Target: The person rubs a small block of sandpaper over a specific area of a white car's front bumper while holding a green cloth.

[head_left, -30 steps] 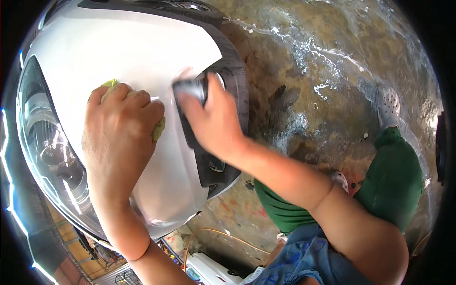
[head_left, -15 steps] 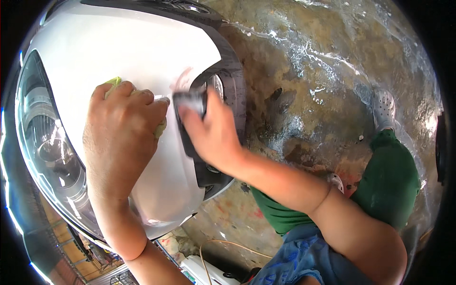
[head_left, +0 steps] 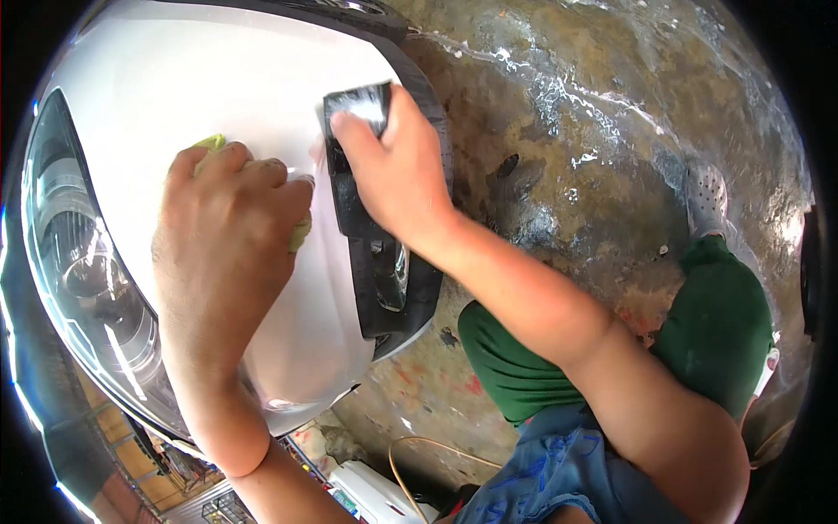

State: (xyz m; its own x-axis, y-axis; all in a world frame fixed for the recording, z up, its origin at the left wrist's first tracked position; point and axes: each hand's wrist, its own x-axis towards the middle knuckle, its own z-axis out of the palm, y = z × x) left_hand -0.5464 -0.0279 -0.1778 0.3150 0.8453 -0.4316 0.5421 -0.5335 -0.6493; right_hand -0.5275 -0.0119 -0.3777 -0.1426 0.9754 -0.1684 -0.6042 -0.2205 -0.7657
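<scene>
In my right hand [head_left: 403, 175] is a long black sanding block [head_left: 345, 196], its top smeared with whitish residue; my thumb and fingers grip its sides. The block lies against the white car bumper [head_left: 236, 83], along the edge of the dark lower trim. My left hand [head_left: 223, 214] rests on the bumper to the left, closed around a crumpled yellow-green cloth [head_left: 301, 232] that shows beside the thumb and above the knuckles. A faint pinkish patch on the paint lies partly behind the block.
The car's headlight [head_left: 92, 271] curves along the left. A fog lamp [head_left: 391, 284] sits in the black trim below my right hand. Wet, stained concrete floor [head_left: 559, 175] spreads to the right. A hose [head_left: 397, 450] and a white case [head_left: 371, 489] lie at the bottom.
My right hand has slid the sanding block up along the bumper, away from me, uncovering more of the fog lamp. My left hand stays nearly in place.
</scene>
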